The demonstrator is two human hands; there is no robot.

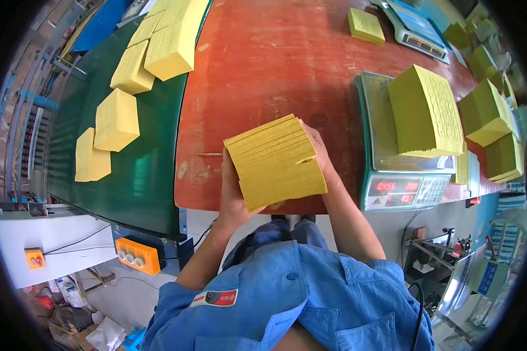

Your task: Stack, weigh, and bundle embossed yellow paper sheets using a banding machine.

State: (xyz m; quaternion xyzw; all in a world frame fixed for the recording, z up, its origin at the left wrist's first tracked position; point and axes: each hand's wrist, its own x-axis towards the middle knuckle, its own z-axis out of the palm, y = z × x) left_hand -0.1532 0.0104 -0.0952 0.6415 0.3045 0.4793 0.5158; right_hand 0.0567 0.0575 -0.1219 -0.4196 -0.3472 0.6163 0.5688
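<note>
A thick stack of yellow paper sheets point(280, 165) is held up between my two hands, above the near edge of the red table. My left hand point(234, 198) grips its left side and lower corner. On the right side my right hand point(317, 146) presses against it, with the fingers partly hidden behind the stack. The sheet edges face up, and a small fold sticks out near the right. To the right, a digital scale point(376, 128) carries another yellow paper stack point(428, 111), and its red display is lit.
Several yellow stacks point(117, 120) lie on the green conveyor belt point(137, 175) at left. The red table point(263, 64) holds a second scale point(414, 29) and a small yellow stack point(366, 26) at the far right. More stacks point(487, 114) stand beyond the near scale. An orange button box point(137, 256) hangs below the belt.
</note>
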